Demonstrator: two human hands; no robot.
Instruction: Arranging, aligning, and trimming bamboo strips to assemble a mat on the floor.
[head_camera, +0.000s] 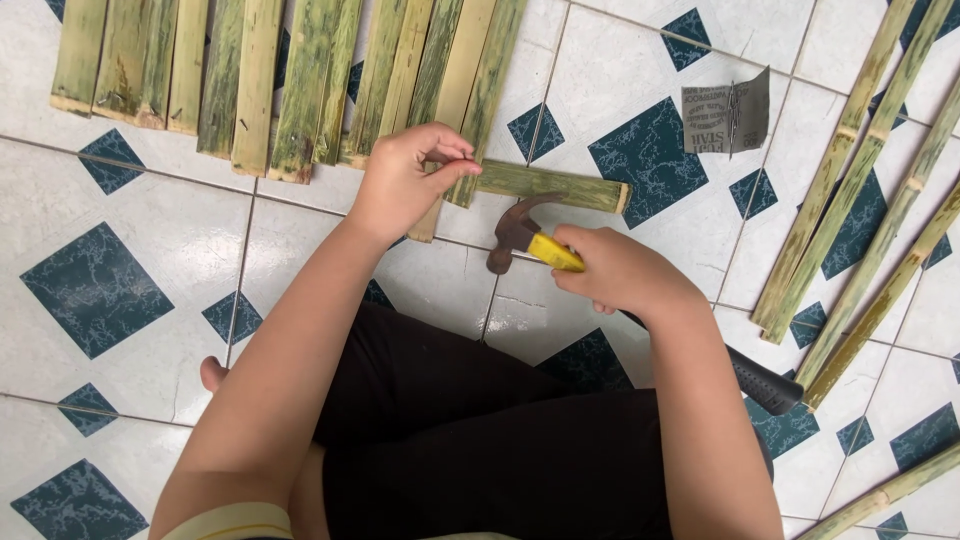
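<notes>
Sitting on a tiled floor (150, 230) with white tiles and dark blue diamond shapes, a person in black trousers is being seen from above. A claw hammer (525, 242) with a yellow neck and a black grip is being held by the right hand (615, 270), just right of the centre of the frame; the fingers are being closed around the shaft close to the head, and the black end of the handle is sticking out behind the forearm, toward the lower right. The hammer head is being kept just below a green bamboo crosspiece (550, 185), apart from it.

A small nail (468, 157) (very thin, hard to be made out) is being pinched between the thumb and fingertips of the left hand (405, 180), at the centre top of the frame, right over the crosspiece. A row of split bamboo slats (270, 80) is lying side by side in the upper left of the frame, with their lower ends over the crosspiece.

Several long bamboo strips (870, 190) are lying loose along the right edge of the frame. A grey sheet of sandpaper (725, 112) is resting on the floor in the upper right, well apart from both hands.
</notes>
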